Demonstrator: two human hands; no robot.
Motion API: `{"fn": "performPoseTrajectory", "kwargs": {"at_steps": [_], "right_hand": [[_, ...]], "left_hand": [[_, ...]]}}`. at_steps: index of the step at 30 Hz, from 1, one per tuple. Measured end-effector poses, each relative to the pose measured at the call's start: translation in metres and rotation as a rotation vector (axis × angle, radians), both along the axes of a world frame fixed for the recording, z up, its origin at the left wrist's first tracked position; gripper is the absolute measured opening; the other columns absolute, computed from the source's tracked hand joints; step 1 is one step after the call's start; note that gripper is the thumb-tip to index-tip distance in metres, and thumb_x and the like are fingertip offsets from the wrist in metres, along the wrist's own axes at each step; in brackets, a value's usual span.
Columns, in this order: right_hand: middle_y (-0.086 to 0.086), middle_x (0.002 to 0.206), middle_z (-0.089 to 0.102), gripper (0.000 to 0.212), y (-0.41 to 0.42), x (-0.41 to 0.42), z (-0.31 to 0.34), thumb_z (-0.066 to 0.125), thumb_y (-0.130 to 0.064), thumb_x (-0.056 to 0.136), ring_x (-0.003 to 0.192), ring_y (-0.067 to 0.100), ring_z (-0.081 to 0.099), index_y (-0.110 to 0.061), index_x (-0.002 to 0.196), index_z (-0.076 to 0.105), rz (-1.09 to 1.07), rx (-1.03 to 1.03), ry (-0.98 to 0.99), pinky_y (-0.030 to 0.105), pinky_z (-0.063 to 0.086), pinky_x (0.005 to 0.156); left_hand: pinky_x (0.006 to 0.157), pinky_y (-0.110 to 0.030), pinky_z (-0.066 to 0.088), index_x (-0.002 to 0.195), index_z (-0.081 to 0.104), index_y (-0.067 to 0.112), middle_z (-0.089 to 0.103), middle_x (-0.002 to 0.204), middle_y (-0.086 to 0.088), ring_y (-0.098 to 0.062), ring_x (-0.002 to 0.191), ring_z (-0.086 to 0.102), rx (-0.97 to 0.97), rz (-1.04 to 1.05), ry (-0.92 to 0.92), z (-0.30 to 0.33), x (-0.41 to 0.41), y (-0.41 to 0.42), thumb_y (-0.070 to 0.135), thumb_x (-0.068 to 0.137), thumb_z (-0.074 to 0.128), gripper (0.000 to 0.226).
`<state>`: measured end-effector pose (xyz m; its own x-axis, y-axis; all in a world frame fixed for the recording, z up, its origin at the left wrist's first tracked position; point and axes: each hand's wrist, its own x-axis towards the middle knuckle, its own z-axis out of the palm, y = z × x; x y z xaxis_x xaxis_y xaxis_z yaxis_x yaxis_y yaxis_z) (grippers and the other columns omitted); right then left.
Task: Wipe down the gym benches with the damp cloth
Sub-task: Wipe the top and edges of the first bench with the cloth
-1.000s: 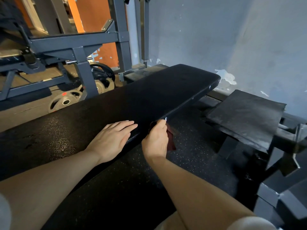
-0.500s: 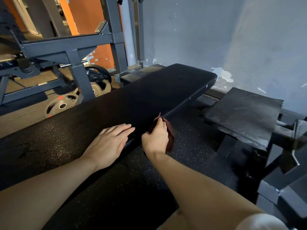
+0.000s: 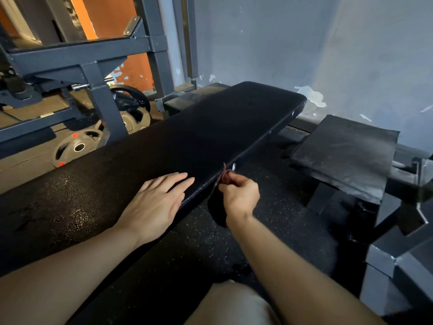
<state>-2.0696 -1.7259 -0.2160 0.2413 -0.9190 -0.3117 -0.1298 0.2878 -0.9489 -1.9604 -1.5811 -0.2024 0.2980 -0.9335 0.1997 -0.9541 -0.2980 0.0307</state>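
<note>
A long black padded gym bench (image 3: 210, 127) runs from lower left to the upper middle; its near part glistens with wet specks. My left hand (image 3: 154, 202) lies flat on the bench top near the right edge, fingers straight. Beside that edge, my right hand (image 3: 240, 198) grips a dark red cloth (image 3: 219, 207) and holds it against the bench's side. Part of the cloth hangs below the fist; the rest is hidden in it.
A grey steel rack (image 3: 93, 66) with weight plates (image 3: 77, 147) stands to the left. A second black pad (image 3: 346, 156) on a frame sits at right, with grey metal blocks (image 3: 398, 266) in front. A grey wall (image 3: 304, 43) is behind. Speckled rubber floor lies between the benches.
My right hand has dropped a little along the bench's side edge and turned, and the cloth now hangs below the fist. My left hand has stayed flat on top.
</note>
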Motion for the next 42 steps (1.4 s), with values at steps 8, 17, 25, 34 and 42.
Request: {"fn": "performPoseTrajectory", "kwargs": {"at_steps": [8, 17, 25, 34, 42], "right_hand": [[-0.006, 0.089, 0.067, 0.010, -0.047, 0.011, 0.005, 0.065, -0.010, 0.088, 0.088, 0.016, 0.065, -0.020, 0.091, 0.068, -0.287, -0.089, -0.017, 0.034, 0.054, 0.087], [-0.015, 0.126, 0.055, 0.041, 0.049, 0.006, -0.020, 0.057, -0.002, 0.092, 0.120, -0.002, 0.047, -0.016, 0.130, 0.059, -0.046, -0.314, -0.120, 0.019, 0.031, 0.110], [0.001, 0.114, 0.059, 0.022, -0.053, 0.016, -0.005, 0.062, -0.006, 0.089, 0.102, 0.014, 0.057, -0.012, 0.111, 0.061, -0.240, -0.368, 0.064, 0.015, 0.037, 0.086], [-0.004, 0.125, 0.055, 0.033, 0.034, 0.010, -0.030, 0.063, -0.005, 0.090, 0.114, 0.004, 0.049, -0.008, 0.122, 0.064, -0.067, -0.460, 0.014, 0.004, 0.029, 0.100], [0.006, 0.130, 0.056, 0.032, -0.030, 0.016, -0.010, 0.057, -0.003, 0.091, 0.119, 0.021, 0.054, -0.005, 0.122, 0.064, -0.084, -0.383, 0.180, 0.029, 0.038, 0.108]], "left_hand": [[0.108, -0.025, 0.017, 0.146, 0.037, 0.029, 0.037, 0.149, 0.011, -0.006, 0.138, 0.029, -0.006, -0.001, 0.012, 0.000, 0.001, -0.001, 0.040, 0.096, 0.011, 0.058], [0.107, -0.025, 0.018, 0.147, 0.036, 0.032, 0.037, 0.149, 0.012, -0.004, 0.137, 0.030, 0.000, 0.008, -0.004, -0.001, 0.002, -0.001, 0.038, 0.096, 0.015, 0.055], [0.107, -0.026, 0.020, 0.145, 0.040, 0.030, 0.040, 0.146, 0.011, -0.005, 0.135, 0.032, -0.022, -0.002, -0.009, -0.003, 0.002, -0.001, 0.037, 0.097, 0.018, 0.053], [0.106, -0.029, 0.026, 0.145, 0.039, 0.030, 0.041, 0.146, 0.010, -0.009, 0.134, 0.037, -0.013, 0.006, -0.034, -0.004, 0.001, -0.002, 0.035, 0.097, 0.020, 0.052], [0.107, -0.028, 0.023, 0.145, 0.038, 0.030, 0.040, 0.147, 0.010, -0.008, 0.135, 0.035, -0.012, 0.004, -0.020, -0.003, 0.001, -0.002, 0.037, 0.096, 0.016, 0.054]]}}
